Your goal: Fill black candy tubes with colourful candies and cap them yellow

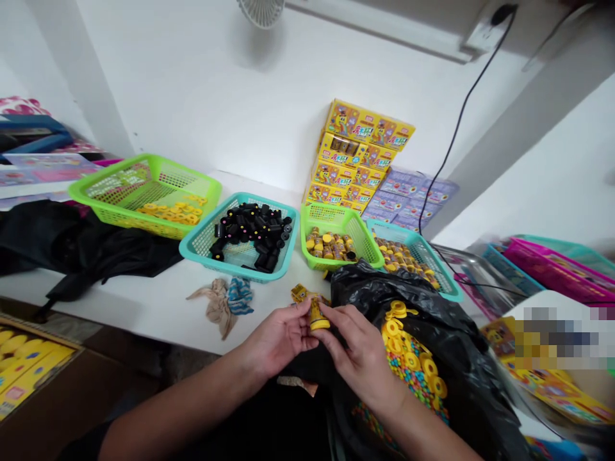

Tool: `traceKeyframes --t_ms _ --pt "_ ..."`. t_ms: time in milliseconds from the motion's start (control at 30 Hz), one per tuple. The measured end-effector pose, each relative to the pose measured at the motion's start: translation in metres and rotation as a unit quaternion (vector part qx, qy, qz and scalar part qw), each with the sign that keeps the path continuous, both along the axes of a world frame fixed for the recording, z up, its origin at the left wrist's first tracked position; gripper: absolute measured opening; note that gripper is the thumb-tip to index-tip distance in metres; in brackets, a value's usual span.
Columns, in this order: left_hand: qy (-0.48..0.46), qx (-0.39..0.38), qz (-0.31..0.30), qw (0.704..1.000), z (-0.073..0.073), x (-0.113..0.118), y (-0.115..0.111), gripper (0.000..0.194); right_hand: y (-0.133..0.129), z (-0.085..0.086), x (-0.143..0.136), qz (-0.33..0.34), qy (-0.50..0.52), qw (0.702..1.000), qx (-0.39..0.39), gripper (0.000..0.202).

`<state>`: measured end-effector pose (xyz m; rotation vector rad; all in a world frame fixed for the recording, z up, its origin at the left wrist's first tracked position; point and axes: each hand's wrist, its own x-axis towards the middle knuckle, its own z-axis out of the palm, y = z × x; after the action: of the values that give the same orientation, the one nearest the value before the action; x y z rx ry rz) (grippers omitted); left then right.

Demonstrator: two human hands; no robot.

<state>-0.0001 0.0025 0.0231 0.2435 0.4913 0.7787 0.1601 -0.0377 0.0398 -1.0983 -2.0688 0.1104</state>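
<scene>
Between my hands is a small cylindrical container (317,315) with a printed yellow label and a yellow cap, tilted with the cap end toward me. My left hand (287,336) grips its left side, thumb on top. From the other side, the fingers and thumb of my right hand (354,339) close on it near the cap. Just behind lies a printed yellow wrapper or label piece (298,293) on the white table (158,314). Below and right of my right hand, a black plastic bag (461,333) holds yellow ring-shaped parts (412,360) and small multicoloured pellets (417,382).
A green basket (100,205) holds yellow parts; a teal basket (192,246) holds black cylinders. Beyond the bag, a smaller green basket (343,264) and another teal basket (449,278) contain labelled containers. Yellow boxes (358,153) are stacked by the wall. Crumpled cloths (225,301) lie left.
</scene>
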Motion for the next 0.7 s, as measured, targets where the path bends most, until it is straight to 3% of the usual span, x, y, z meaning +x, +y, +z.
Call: traceKeyframes --t_ms 233,467,700 --pt "0.013 -0.017 0.044 0.999 -0.0069 0.0079 -0.0035 0.012 0.0036 -0.0036 -0.0023 0.015 0.007 1.0 0.01 0.032" --pt "0.029 -0.008 0.006 1.0 -0.0078 0.0078 -0.0053 0.02 0.0029 -0.002 0.0052 0.018 -0.083 0.993 0.077 0.028" --pt "0.024 -0.001 0.026 0.999 -0.0037 0.0016 -0.0023 0.013 0.0028 -0.0032 0.0023 -0.011 0.019 1.0 0.022 0.029"
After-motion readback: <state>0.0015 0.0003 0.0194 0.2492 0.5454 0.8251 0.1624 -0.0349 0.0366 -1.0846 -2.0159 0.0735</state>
